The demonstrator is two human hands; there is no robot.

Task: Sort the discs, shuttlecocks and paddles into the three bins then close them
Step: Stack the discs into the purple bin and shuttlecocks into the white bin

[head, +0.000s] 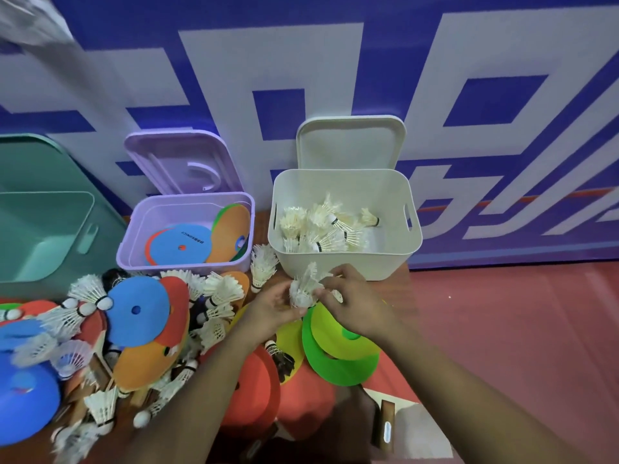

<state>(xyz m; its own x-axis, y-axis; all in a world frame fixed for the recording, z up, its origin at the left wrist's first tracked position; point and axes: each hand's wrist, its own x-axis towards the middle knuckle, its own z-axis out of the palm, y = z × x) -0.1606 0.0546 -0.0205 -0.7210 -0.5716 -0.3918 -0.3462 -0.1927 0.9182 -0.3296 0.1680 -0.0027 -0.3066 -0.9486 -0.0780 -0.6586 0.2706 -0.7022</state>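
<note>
Nearly there: shuttlecocks short of the white bin

Your left hand [274,308] and right hand [353,301] both pinch a clump of shuttlecocks [303,289] just in front of the white bin [345,262], not yet over its rim. Let go now and they likely fall onto the green discs [338,360] below. Tangled feathers may cling to your fingers, and a low lift could knock the bin's near wall.

A blue wall [335,61] with big pale grey block shapes rises behind the wooden tabletop [403,272]. Red floor [519,329] lies to the right. Something grey and blurred [30,21] shows top left.
</note>
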